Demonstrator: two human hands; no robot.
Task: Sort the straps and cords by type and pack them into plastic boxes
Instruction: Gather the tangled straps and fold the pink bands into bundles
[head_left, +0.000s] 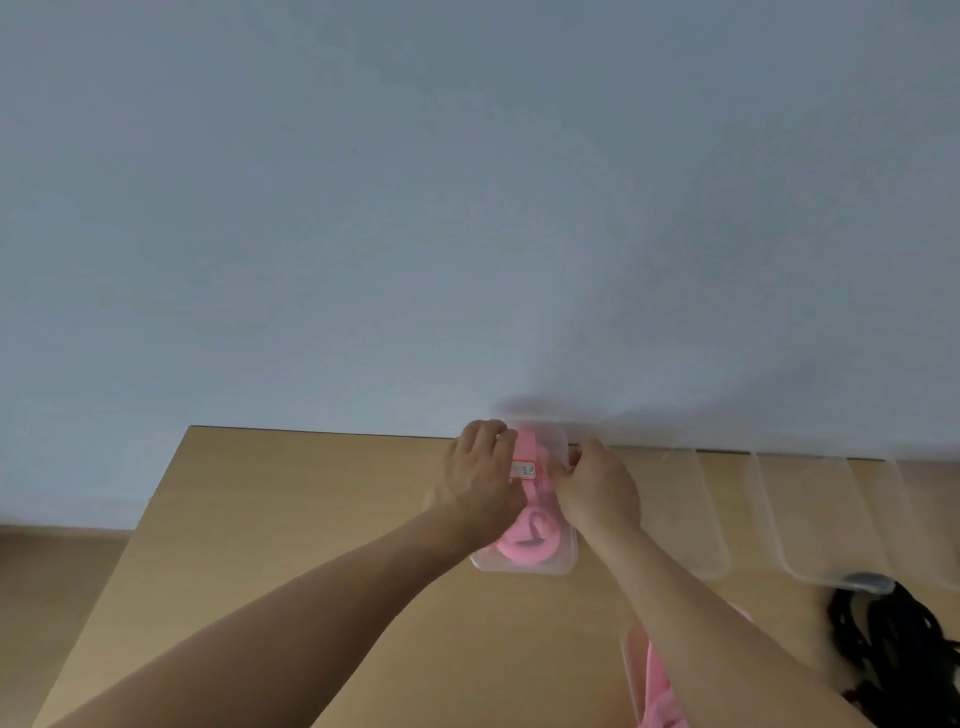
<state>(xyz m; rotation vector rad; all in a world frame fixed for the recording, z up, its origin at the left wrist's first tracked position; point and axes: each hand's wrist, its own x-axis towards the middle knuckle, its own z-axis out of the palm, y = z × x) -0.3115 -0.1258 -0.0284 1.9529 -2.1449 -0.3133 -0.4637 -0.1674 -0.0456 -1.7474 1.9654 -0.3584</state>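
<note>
A clear plastic box (566, 564) stands at the far edge of the wooden table (291, 519), against the wall. Inside it lie coiled pink straps (530, 540), one with a white label (523, 471). My left hand (480, 475) grips the box's left side with curled fingers over the rim. My right hand (597, 486) pinches at the box's right rim near the label. Another clear box (631, 670) with pink straps (657, 691) sits close to me, partly hidden by my right forearm. A heap of black cords (893, 654) lies at the right edge.
Several empty clear plastic boxes (696, 509) stand in a row along the table's far right side (810, 519). A grey object (867, 581) lies by the black cords. A pale wall rises right behind the table. The floor shows at the left.
</note>
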